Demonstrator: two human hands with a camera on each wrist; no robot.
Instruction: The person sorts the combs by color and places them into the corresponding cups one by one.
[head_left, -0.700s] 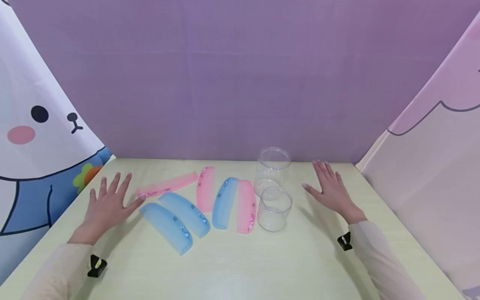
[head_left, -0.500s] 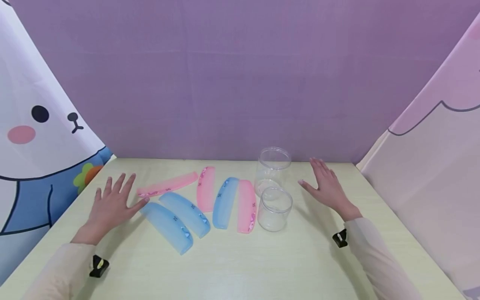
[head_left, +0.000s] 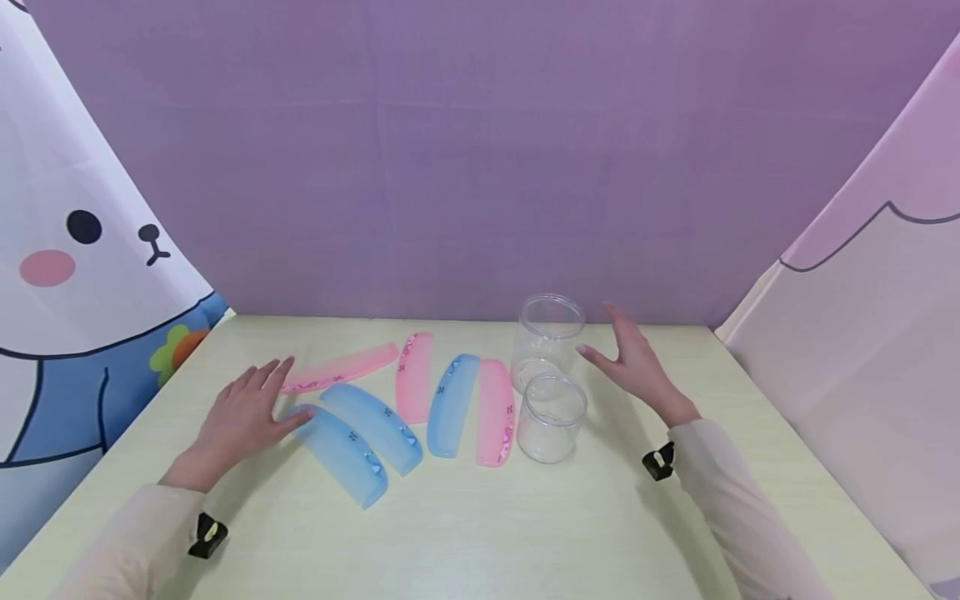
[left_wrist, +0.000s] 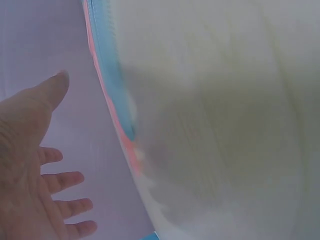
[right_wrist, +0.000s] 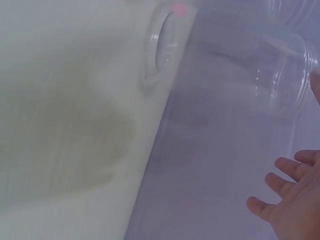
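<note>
Head view: six combs on my pale table [head_left: 465,542], three pink, three blue. Slanted pink comb [head_left: 345,368] at far left, middle pink comb [head_left: 414,379], right pink comb [head_left: 495,414]. Outer blue comb [head_left: 347,461] and inner blue comb [head_left: 377,429] lie side by side; third blue comb [head_left: 452,408] sits between the middle and right pink ones. Two clear jars right of those: back jar [head_left: 546,346], front jar [head_left: 551,427]. My left hand [head_left: 242,423]: fingers out, holding nothing, thumb over the end of the outer blue comb, contact unclear. My right hand [head_left: 637,367]: fingers straight, nothing held, thumb just beside the back jar. Purple cloth [head_left: 480,167] behind, cartoon-print cloth [head_left: 97,308] left, pink and off-white cloth [head_left: 870,333] right.

Left wrist: thumb and four fingers apart, grasp empty. Blue comb along a pink edge; can't count more. Hand shadow on the table.

Right wrist: fingers spread, thumb cut off by frame. Clear jar near it, touching or not, can't tell.
</note>
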